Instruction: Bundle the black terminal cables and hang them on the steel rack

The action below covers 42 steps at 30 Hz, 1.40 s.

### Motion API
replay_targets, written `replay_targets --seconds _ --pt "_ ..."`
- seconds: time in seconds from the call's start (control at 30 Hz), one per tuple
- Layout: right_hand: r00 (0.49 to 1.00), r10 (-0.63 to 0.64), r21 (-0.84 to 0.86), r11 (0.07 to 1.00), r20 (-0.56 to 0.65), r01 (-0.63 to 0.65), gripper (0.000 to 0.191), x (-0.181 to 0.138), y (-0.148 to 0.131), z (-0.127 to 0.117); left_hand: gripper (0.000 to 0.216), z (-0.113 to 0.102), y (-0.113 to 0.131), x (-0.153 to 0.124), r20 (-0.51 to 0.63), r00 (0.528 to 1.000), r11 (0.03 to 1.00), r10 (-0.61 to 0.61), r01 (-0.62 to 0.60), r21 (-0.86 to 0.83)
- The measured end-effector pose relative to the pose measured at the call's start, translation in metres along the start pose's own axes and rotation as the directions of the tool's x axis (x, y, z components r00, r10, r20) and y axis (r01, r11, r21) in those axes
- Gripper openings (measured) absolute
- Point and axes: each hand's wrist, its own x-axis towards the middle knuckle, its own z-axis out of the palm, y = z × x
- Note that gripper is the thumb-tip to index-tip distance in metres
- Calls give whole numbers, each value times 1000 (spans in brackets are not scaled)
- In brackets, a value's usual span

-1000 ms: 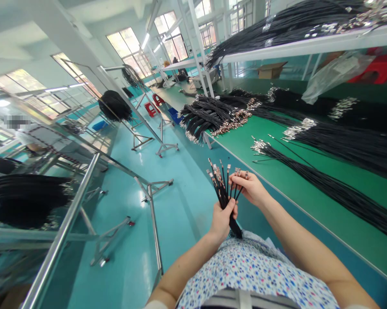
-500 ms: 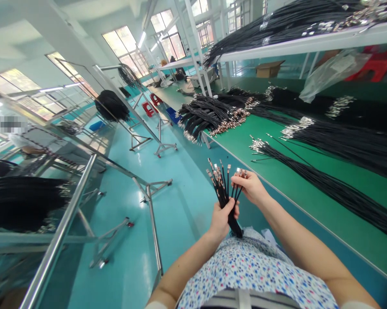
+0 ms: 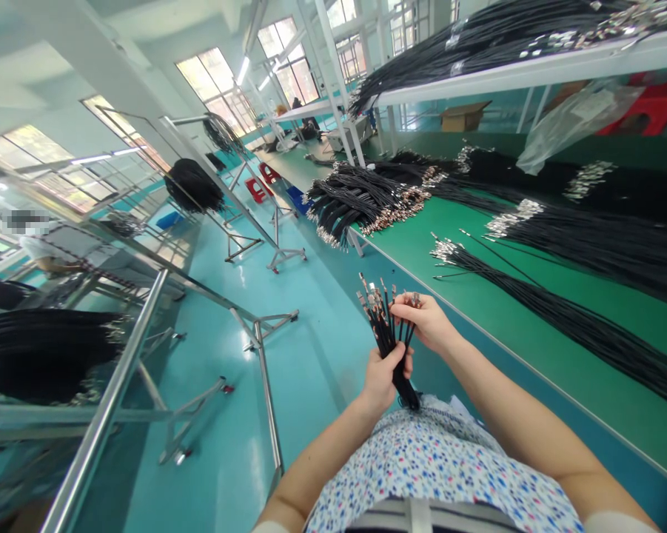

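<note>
A bundle of black cables (image 3: 384, 337) stands upright in front of my body, its copper and silver metal ends fanned out at the top. My left hand (image 3: 383, 372) is wrapped around the bundle below those ends, thumb across the front. At the right side of the fan, my right hand (image 3: 423, 320) pinches several cables just under their metal ends, thumb and fingers closed. Its fingers partly hide the ends it grips. The lower part of the bundle runs down against my floral apron (image 3: 438, 459).
On the green table (image 3: 477, 296) to my right lie a loose cable bundle (image 3: 511, 289) and a cable pile (image 3: 360, 196). A shelf (image 3: 511, 80) above carries more cables. Metal racks (image 3: 111, 392) stand to my left, one holding cables (image 3: 38, 348). A person (image 3: 89, 244) is beyond them.
My right hand has shifted slightly left along the fan, its fingertips now at another cable end. My left hand keeps its hold on the bundle.
</note>
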Motion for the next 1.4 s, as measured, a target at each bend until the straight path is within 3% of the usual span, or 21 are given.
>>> replay_targets --seconds 0.3,0.57,0.83,1.4 --pt "999 -38 -50 998 -16 37 27 -3 0 -2 38 -2 -3 4 -13 998 998 55 -55 -37" --pt "975 40 40 999 -220 -32 33 -9 6 -19 38 10 -9 -3 -135 983 992 122 -117 43" --pt "990 138 190 973 -23 -131 34 -17 -3 -32 33 20 -16 -8 -103 989 994 105 -100 53" --pt "989 138 195 970 51 -145 31 -23 -9 -39 34 29 -20 -12 -98 990 994 103 -99 41"
